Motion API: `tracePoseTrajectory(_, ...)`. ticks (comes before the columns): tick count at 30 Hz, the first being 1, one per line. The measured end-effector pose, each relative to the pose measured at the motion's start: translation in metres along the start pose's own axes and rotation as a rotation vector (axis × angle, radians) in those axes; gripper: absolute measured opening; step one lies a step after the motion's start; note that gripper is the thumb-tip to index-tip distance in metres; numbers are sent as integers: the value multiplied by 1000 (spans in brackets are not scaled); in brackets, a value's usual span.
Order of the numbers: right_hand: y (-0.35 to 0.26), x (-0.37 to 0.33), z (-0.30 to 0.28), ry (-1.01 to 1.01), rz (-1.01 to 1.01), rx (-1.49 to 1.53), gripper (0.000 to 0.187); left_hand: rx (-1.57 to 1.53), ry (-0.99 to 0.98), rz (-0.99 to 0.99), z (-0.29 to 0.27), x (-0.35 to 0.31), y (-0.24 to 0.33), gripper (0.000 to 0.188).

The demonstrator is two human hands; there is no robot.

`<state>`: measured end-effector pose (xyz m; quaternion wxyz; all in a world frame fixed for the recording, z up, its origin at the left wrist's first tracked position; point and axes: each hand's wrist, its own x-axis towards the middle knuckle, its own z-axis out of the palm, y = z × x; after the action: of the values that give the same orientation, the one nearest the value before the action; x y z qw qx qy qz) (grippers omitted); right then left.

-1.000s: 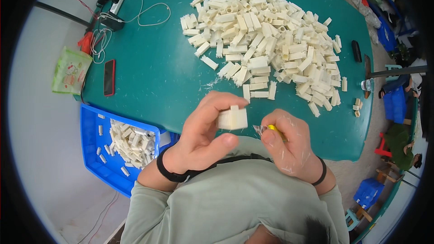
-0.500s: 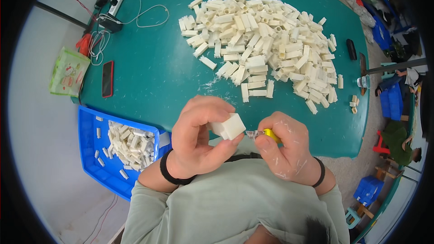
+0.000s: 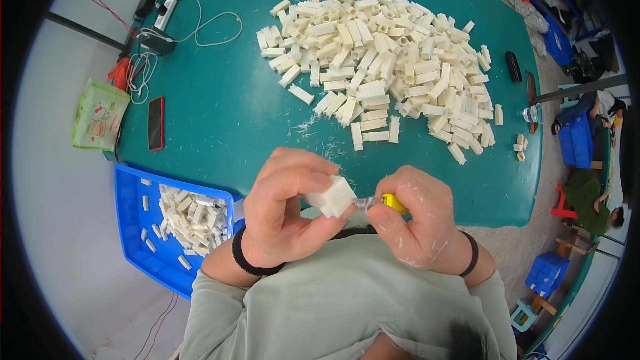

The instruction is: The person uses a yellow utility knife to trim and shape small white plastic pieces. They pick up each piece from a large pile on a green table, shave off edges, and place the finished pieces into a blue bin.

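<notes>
Near table edge (image 3: 493, 219), held block (image 3: 331, 197), pile (image 3: 400, 63) apart

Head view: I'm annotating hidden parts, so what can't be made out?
All in the head view:
Yellow tool: most of its handle, wrapped in the right hand.
White block: its rear end, behind the left hand.
Silvery tip: exact shape, too small.
White pile: lowest pieces, under others.

The white block (image 3: 331, 197) looks matt plastic, the blue tray (image 3: 160, 268) smooth plastic, the pale-green shirt (image 3: 333, 293) soft matt cloth.
</notes>
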<state>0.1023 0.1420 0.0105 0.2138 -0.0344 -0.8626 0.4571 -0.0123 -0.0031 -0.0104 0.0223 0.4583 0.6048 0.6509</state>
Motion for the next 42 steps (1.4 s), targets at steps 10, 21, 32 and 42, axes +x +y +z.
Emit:
tracePoseTrajectory(10,-1,0,-2,-11,-11,-20,23,-64,-4,5,0,0,2,44)
tracePoseTrajectory(21,3,0,-3,-24,-41,-36,26,-100,-92,-39,-5,-3,3,43)
tracePoseTrajectory(32,11,6,-4,27,-13,-73,23,-130,-320,-22,-7,1,0,40)
tracePoseTrajectory(42,9,6,-7,-34,157,50,21,-536,-177,-406,-14,10,-10,45)
